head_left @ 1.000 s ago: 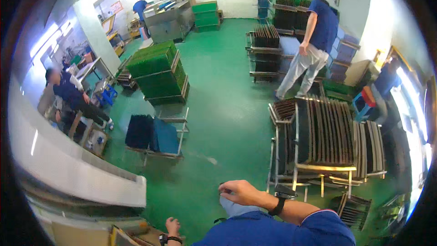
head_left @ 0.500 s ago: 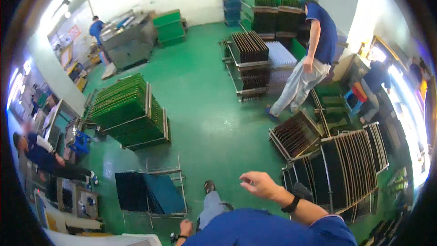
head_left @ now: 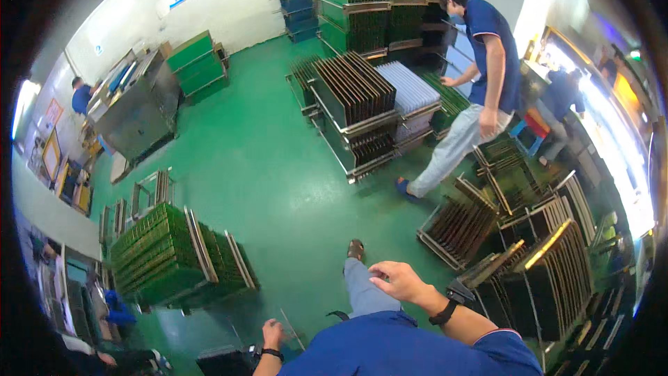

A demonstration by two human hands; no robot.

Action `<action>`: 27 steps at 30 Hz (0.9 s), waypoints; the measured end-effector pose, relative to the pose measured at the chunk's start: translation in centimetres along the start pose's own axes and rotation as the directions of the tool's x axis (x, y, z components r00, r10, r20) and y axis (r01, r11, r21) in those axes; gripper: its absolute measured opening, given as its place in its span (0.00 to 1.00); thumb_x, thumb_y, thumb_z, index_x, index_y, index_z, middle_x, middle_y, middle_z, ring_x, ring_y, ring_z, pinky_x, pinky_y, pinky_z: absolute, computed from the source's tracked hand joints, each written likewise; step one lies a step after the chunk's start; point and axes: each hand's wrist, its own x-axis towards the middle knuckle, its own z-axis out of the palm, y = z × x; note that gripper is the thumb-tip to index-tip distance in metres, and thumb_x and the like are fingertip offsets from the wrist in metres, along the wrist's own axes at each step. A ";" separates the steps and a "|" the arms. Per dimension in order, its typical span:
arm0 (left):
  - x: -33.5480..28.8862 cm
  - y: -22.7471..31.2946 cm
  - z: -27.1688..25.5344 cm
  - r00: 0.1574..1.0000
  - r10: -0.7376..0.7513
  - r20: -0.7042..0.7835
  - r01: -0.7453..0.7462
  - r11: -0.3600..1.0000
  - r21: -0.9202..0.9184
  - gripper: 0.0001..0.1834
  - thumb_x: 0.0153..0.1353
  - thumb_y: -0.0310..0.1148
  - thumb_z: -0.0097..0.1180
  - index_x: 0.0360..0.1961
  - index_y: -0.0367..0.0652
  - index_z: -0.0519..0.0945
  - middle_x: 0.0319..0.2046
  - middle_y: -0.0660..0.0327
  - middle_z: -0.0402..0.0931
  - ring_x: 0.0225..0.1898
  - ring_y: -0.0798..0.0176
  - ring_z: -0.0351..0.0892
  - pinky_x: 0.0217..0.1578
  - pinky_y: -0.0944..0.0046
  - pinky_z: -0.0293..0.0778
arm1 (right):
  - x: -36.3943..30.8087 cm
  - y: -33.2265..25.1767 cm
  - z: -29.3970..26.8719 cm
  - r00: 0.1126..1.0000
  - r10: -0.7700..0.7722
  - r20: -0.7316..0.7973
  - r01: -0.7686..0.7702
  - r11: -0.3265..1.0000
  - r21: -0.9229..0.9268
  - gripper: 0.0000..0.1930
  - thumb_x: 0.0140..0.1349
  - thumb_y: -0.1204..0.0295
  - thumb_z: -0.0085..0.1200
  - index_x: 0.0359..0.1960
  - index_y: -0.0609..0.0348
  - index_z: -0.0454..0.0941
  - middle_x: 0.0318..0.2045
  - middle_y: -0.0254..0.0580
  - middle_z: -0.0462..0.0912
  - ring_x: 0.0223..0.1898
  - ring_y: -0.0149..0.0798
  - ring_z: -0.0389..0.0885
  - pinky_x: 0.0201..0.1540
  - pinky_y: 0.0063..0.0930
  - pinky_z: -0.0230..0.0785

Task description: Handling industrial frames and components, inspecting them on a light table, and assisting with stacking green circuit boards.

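Observation:
In front of my body at the right, my right hand hangs in the air over the green floor, its fingers loosely bent and the thumb apart, with nothing in it. A dark band circles that wrist. Lower at the left, my left hand is curled in, and I see nothing in it. Both hands are apart from the racks. Nearest my right arm is a metal rack of dark upright panels. Beyond my left hand stands a rack of green panels.
My shoe is on the green floor. Ahead are racks of dark panels and white panels, with a person walking beside them. Stacked green racks stand by the wall. A metal machine is far left.
My view has moved forward and turned left. The green rack at the left and the racks at the right are nearer. The person ahead now reaches a hand toward the racks.

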 end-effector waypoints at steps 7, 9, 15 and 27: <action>8.3 11.2 5.4 0.987 0.110 0.117 -0.159 0.753 0.639 0.15 0.47 0.35 0.56 0.34 0.35 0.79 0.28 0.48 0.78 0.34 0.50 0.78 0.35 0.54 0.74 | 20.4 7.1 -3.8 0.993 -0.056 -0.102 0.056 0.998 -0.006 0.12 0.56 0.69 0.56 0.40 0.61 0.76 0.32 0.46 0.80 0.33 0.45 0.80 0.37 0.35 0.73; 12.0 14.8 7.1 0.970 0.221 0.099 -0.227 0.688 0.690 0.12 0.47 0.36 0.56 0.26 0.37 0.82 0.32 0.44 0.79 0.40 0.46 0.80 0.40 0.55 0.74 | 25.6 7.1 -7.1 0.993 -0.051 -0.109 0.054 0.998 0.016 0.12 0.56 0.69 0.56 0.40 0.61 0.76 0.32 0.46 0.80 0.34 0.45 0.80 0.37 0.35 0.73; 20.9 38.2 20.5 0.949 -0.001 0.316 -0.189 0.799 0.570 0.15 0.53 0.27 0.52 0.43 0.33 0.76 0.30 0.54 0.78 0.31 0.62 0.79 0.28 0.63 0.75 | 33.9 10.9 -13.8 0.964 0.081 -0.254 -0.101 0.993 -0.065 0.12 0.56 0.69 0.56 0.39 0.61 0.77 0.32 0.46 0.81 0.34 0.45 0.81 0.38 0.34 0.74; 46.3 58.6 33.5 0.847 -0.163 0.506 -0.018 0.942 0.334 0.17 0.58 0.28 0.51 0.49 0.36 0.71 0.30 0.60 0.76 0.26 0.64 0.76 0.25 0.64 0.73 | 49.1 14.5 -18.4 0.819 0.375 -0.434 -0.405 0.914 0.027 0.12 0.55 0.70 0.58 0.39 0.63 0.77 0.31 0.47 0.81 0.32 0.43 0.82 0.36 0.32 0.75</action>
